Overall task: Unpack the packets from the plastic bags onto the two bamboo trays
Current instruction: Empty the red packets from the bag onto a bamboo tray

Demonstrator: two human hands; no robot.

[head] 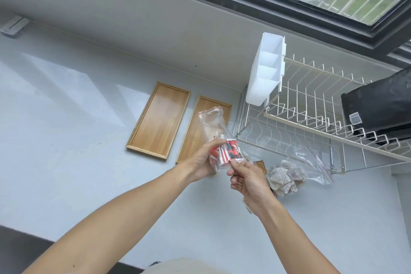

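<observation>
Two bamboo trays lie side by side on the grey counter, the left tray (158, 119) fully visible and the right tray (201, 127) partly covered by what I hold. My left hand (203, 160) grips a clear zip bag (212, 123) that stands upright above the right tray, with several red and white packets (226, 151) at its lower end. My right hand (246, 179) pinches the bag's lower edge beside those packets. A second clear bag (311, 168) lies on the counter to the right, holding several pale brownish packets (285, 177).
A white wire dish rack (311, 118) with a white plastic cutlery holder (265, 69) stands at the right, with a black object (378, 107) on it. A small brown item (260, 165) lies behind my right hand. A window runs along the back.
</observation>
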